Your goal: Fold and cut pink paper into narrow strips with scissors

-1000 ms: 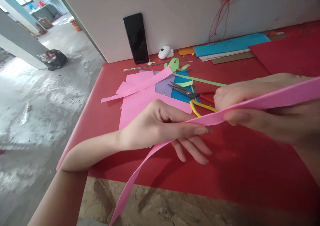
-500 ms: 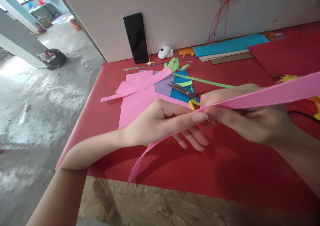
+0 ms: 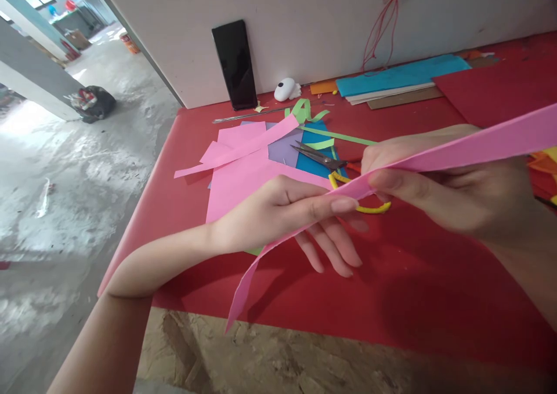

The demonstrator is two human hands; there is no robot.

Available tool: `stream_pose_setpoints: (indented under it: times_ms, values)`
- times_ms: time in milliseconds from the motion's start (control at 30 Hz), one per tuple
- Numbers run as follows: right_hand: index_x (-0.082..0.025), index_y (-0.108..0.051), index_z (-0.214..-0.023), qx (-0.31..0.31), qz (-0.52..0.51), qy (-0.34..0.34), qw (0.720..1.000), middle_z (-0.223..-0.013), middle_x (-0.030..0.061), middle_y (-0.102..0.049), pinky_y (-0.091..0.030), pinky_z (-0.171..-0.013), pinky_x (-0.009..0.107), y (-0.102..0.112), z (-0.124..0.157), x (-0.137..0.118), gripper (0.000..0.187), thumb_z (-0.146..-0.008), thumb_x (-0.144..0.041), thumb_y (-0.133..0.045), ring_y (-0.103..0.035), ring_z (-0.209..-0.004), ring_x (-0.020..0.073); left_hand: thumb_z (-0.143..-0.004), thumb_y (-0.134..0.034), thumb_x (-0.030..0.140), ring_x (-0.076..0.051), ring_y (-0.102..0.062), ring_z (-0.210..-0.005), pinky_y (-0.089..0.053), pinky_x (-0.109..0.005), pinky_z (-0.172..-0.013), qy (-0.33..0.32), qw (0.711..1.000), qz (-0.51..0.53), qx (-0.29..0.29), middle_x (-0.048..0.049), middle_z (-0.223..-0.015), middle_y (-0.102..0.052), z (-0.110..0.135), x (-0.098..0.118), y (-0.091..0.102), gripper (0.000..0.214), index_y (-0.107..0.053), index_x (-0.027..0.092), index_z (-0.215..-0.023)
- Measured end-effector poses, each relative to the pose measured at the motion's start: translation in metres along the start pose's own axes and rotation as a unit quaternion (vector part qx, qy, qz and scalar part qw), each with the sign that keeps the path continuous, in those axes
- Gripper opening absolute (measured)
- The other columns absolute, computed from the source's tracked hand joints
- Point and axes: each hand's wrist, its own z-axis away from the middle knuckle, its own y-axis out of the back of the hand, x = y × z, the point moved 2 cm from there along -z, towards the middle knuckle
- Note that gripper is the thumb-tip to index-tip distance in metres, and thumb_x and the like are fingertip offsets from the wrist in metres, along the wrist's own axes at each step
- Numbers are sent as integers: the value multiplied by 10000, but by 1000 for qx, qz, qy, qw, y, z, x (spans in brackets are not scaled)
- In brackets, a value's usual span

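A long pink paper strip [image 3: 478, 147] runs from the right edge of view down to a loose tail over the table's front edge. My left hand [image 3: 278, 214] pinches the strip between thumb and forefinger, its other fingers spread below. Just to the right, my right hand [image 3: 444, 185] grips the same strip with thumb under and fingers over. Behind the hands lie scissors [image 3: 322, 159] with yellow handle loops, resting on pink sheets [image 3: 243, 173] and blue and purple paper.
The red table [image 3: 391, 301] carries green paper strips [image 3: 331, 136], a black phone [image 3: 235, 63] leaning on the wall, a small white object [image 3: 285, 89], stacked blue and brown sheets [image 3: 400, 78] and a red sheet. Concrete floor lies to the left.
The strip's hanging tail has shortened as the strip was drawn through my fingers to the right. My right hand slid toward my left, then back a little; the yellow scissor loop shows again.
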Motion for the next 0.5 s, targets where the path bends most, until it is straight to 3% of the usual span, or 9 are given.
stream_pose_setpoints:
  times_ms: [200,500]
  values:
    - [-192,-414,-569,4,-19,-5,1000,-516,-32,-403,-304,-473,285,-1,1,1,430,-937,-376,-539,-421,-493,76,-903,-617,388,-146,-736,-600,-593,-187,-525,0,999,24,-24,-23,-658,-745,2,0,0,280,-677,119,-854]
    - [-191,-502,-586,-13,-70,-9,997,-518,-35,-437,-333,-465,269,-3,-1,-1,393,-934,-368,-552,-427,-498,71,-966,-526,230,-153,-754,-650,-600,-167,-520,-12,999,23,-36,-23,-720,-768,5,0,3,193,-678,114,-943]
